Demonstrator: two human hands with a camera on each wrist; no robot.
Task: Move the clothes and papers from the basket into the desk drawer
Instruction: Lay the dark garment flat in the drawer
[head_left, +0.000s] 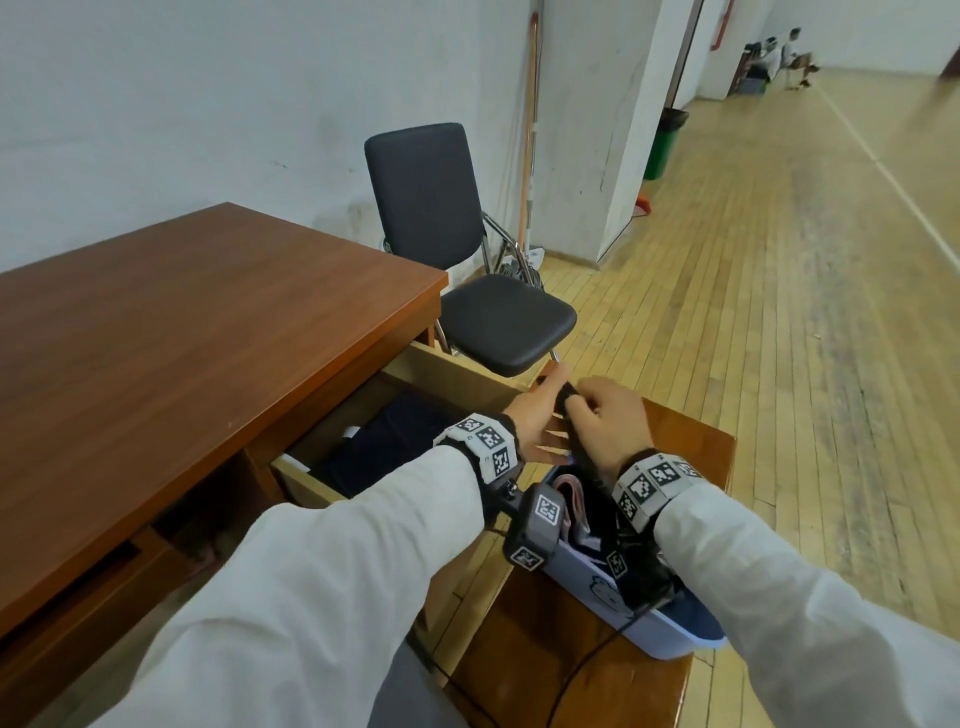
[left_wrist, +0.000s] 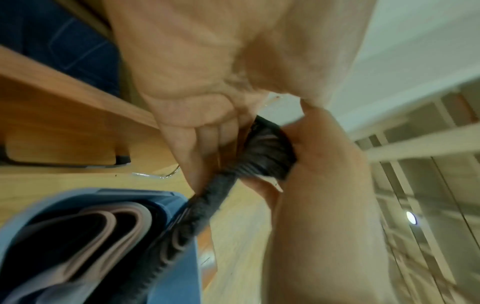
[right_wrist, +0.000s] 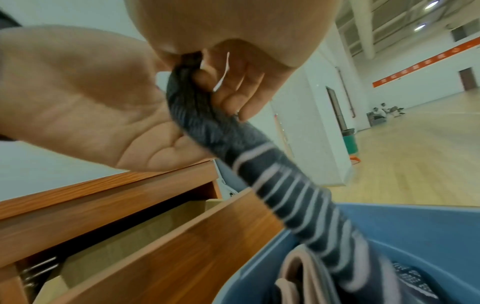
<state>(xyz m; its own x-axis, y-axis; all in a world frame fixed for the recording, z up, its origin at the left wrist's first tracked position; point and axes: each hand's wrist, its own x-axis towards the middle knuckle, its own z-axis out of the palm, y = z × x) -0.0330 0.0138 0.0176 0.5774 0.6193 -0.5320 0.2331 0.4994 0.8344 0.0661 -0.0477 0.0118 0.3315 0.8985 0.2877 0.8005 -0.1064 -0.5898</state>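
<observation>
1. Grey cloth with pale stripes is pulled up out of the blue basket. It looks like a sock or a thin rolled piece of clothing; which one is hard to tell.
2. The right hand has its fingers curled round the top end of the cloth.
3. The left hand is right beside it and touches the same cloth. Its fingers are bent and pinch the cloth just below the other hand.
4. The lower end of the cloth still hangs down inside the basket.
5. More folded things sit in the basket: something pink and something dark. A bit of white paper shows there too.
6. The basket stands on a small brown wooden stand, close to the open drawer.
7. The drawer is pulled out from under the brown worktop. Dark blue clothes already lie in it, and a white corner peeks out next to them.
8. A black chair stands at the end of the worktop, on the wooden floor.
9. Both arms wear white sleeves and bands with black and white squares at the wrists.
</observation>
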